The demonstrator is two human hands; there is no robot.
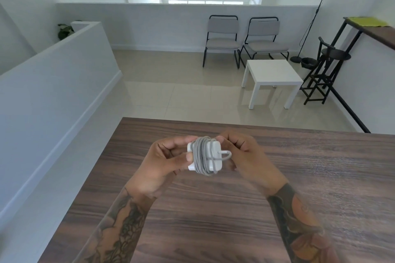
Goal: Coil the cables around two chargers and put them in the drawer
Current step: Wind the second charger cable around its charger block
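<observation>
Beyond our dark wooden table [277,177] we see a tiled floor, a small white side table [271,74] and two grey chairs [222,36] against the far wall. Above the table's far half we hold a white charger [212,151] with its grey cable [201,156] wound around the middle. Our left hand [164,160] grips the charger's left side, thumb pressed on the front. Our right hand [245,151], fingers curled, pinches its right edge beside the cable's short loop.
</observation>
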